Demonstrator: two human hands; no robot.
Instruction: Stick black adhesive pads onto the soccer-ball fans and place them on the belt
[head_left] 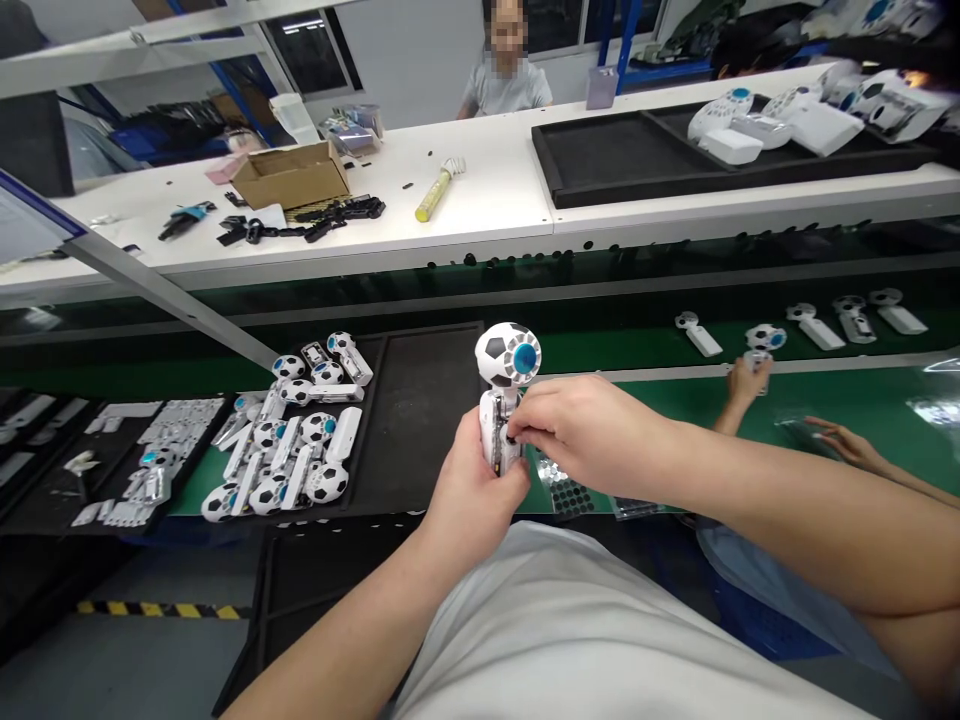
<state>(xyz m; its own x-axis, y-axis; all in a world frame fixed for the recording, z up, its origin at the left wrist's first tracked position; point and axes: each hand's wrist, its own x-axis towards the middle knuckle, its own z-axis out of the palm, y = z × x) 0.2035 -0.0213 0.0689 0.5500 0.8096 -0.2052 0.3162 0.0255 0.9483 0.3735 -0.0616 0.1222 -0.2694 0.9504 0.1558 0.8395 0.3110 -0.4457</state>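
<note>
A small handheld fan (508, 356) with a white and black soccer-ball head and a blue centre stands upright before me. My left hand (480, 480) is wrapped round its white handle, which is open at the front and shows inner parts. From the right, my right hand (581, 432) reaches over with its fingertips pinched together against the open front. What they pinch, if anything, is hidden behind the fingers. To the left, several similar fans (300, 430) lie in a pile at the edge of a black tray (420, 410).
Sheets of round black stickers (570, 497) lie just right of my hands. On the green bench (840, 400), a co-worker's hand (744, 382) holds another fan. A white shelf (487, 200) crosses ahead, bearing a cardboard box (292, 178). A slanted post (172, 280) stands at left.
</note>
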